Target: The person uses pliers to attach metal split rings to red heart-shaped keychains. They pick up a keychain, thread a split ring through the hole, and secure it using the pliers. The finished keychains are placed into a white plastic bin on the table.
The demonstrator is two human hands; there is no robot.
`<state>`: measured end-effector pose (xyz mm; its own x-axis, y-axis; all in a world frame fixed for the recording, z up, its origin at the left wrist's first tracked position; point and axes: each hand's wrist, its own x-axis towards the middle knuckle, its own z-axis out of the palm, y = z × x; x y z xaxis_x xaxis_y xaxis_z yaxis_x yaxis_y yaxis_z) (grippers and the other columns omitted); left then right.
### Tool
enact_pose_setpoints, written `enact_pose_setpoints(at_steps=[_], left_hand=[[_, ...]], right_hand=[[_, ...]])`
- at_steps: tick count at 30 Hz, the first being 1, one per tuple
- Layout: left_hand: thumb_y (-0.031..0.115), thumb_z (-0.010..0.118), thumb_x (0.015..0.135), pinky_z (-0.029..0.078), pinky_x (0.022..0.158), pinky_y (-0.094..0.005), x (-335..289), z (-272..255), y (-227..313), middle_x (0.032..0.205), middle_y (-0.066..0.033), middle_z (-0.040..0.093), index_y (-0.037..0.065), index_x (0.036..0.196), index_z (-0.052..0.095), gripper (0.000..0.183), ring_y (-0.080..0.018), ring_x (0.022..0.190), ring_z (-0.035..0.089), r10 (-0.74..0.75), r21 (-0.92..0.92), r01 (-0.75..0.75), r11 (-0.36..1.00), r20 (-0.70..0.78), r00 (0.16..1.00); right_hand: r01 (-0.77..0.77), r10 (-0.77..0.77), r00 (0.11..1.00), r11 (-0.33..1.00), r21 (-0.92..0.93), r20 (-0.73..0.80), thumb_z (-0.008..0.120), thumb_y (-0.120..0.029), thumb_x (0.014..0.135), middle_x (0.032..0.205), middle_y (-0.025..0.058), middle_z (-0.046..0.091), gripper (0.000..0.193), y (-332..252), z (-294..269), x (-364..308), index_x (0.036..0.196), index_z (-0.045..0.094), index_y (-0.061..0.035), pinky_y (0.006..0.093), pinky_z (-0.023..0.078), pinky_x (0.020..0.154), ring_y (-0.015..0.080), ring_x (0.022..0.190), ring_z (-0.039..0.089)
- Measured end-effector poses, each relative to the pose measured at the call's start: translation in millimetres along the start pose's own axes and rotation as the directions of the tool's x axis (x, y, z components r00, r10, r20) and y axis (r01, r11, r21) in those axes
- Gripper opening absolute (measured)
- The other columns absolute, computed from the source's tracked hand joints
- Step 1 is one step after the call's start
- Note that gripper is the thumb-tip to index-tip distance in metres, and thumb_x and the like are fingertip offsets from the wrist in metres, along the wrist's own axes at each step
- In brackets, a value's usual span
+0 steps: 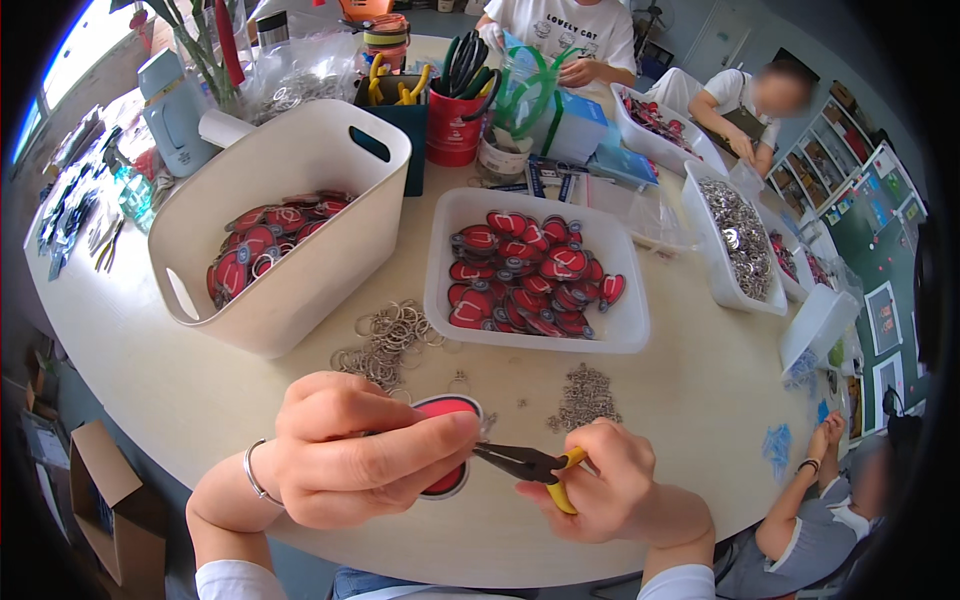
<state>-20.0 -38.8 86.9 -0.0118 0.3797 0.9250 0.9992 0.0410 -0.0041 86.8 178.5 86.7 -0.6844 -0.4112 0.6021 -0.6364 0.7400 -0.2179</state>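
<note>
My left hand [350,445], with a bracelet on its wrist, pinches a flat red charm [447,407] with a dark and white rim. Most of the charm's middle is behind my fingers. My right hand [615,480] grips needle-nose pliers [525,461] by their yellow handles. The dark jaws reach to the charm's right edge, near my left fingertips; whether they clasp a small metal part there is too small to tell. Beyond my left hand lies a pile of silver split rings [392,338]. A heap of small metal links [585,397] lies beyond my right hand.
A white tub [345,255] at left and a translucent tray [540,340] in the middle hold many red charms. Behind stand a red can [452,130] of pliers and a blue bottle [178,115]. A bin of metal rings [738,240] is at right. Several people sit around the table.
</note>
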Motion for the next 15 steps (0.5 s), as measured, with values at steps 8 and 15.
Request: enact_pose_setpoints(at_steps=[8,15], left_hand=[[-0.005,0.068,0.053,0.042,0.052,-0.0236,18,-18,-9,0.093,-0.0067,0.068,0.002,0.076,0.068,0.024,-0.0153,0.067,0.056,-0.07,0.247,0.031,0.968,0.154,0.986],[0.001,0.067,0.077,0.048,0.059,-0.0308,11,-67,-70,0.086,-0.0122,0.066,-0.003,0.083,0.066,0.007,-0.0231,0.067,0.062,-0.558,0.698,0.549,0.46,-0.254,0.79]], right_hand=[[-0.205,0.191,0.978,0.957,0.206,0.084,0.081,-0.018,0.066,0.081,0.0067,0.05,0.026,19,-8,20,0.07,0.063,-0.0007,0.0297,0.045,0.05,0.019,0.062,0.053],[-0.445,0.445,0.895,0.886,-0.128,-0.033,0.079,-0.025,0.072,0.086,0.0082,0.051,0.03,110,31,2,0.084,0.068,0.0004,0.0374,0.042,0.077,0.0259,0.082,0.052]])
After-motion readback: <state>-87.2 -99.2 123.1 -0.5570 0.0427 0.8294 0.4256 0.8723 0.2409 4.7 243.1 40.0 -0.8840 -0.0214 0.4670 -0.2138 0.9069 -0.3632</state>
